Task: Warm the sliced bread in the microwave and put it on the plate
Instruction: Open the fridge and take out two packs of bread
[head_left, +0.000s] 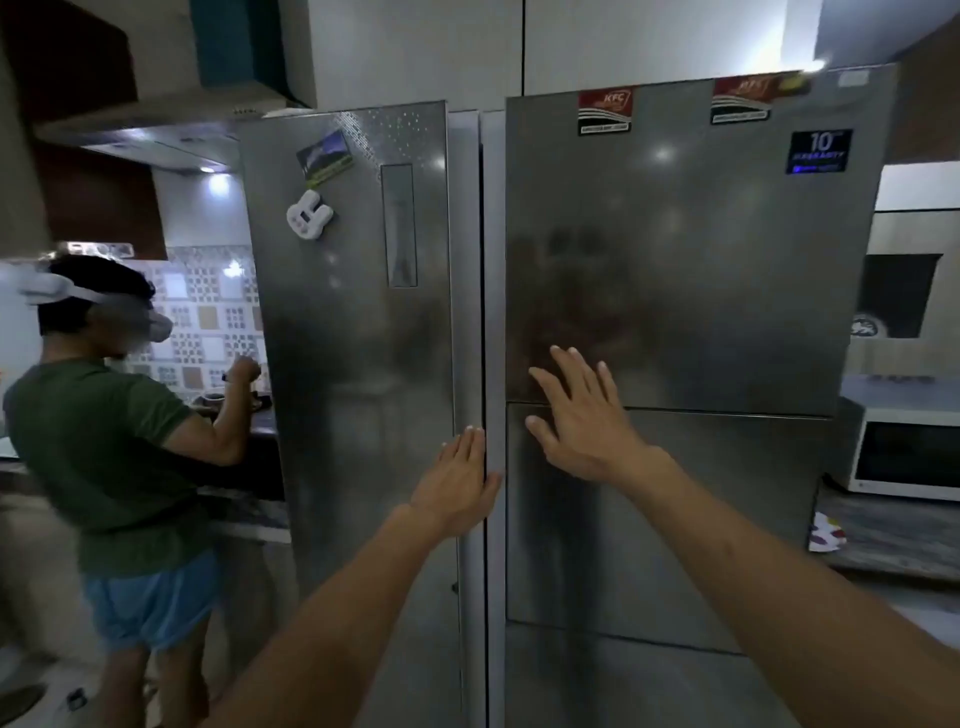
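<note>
I have both hands up against a steel fridge (675, 312) that fills the view and blocks everything behind it. My left hand (460, 486) is flat, fingers pressed together, lying along the pale strip at the inner edge of the left door (353, 364), thumb over the dark gap between the doors. My right hand (582, 415) is spread wide, empty, over the seam where the right side splits into an upper and a lower panel; whether the palm touches the steel I cannot tell. Above my left hand I count two magnets on that door; above my right hand, two red stickers and one dark warranty label. One white microwave (909, 452) sits on a counter well to the right of my right hand, door closed. One other person (104, 441) in a green shirt stands at a counter far left of my left hand. I see no bread or plate.
</note>
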